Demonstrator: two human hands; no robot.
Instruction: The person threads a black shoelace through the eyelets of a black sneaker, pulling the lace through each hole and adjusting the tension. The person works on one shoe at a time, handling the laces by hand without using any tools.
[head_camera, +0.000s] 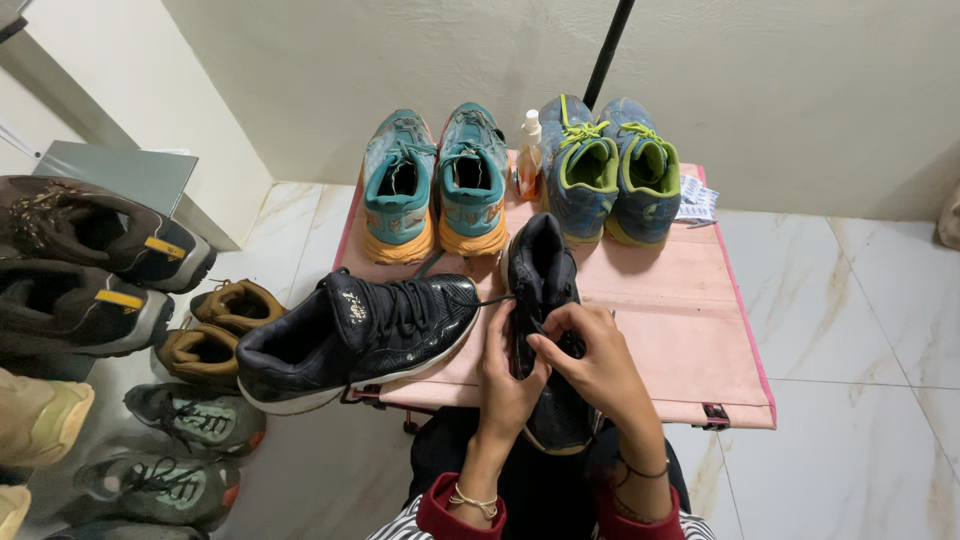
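A black high-top shoe (545, 270) stands on its heel end between my hands, toe pointing away, at the near edge of a low pink table (690, 330). My left hand (507, 375) holds its left side and pinches a black lace (494, 299) that runs off toward the second shoe. My right hand (592, 355) grips the laces over the tongue. The matching black shoe (355, 335) lies on the table's left corner, toe to the right, laced.
A teal and orange pair (435, 185), a small orange bottle (528, 160) and a blue pair with lime laces (610, 170) line the table's back. Several shoes lie on the marble floor at left, including a brown pair (215, 325). A black pole (608, 50) leans on the wall.
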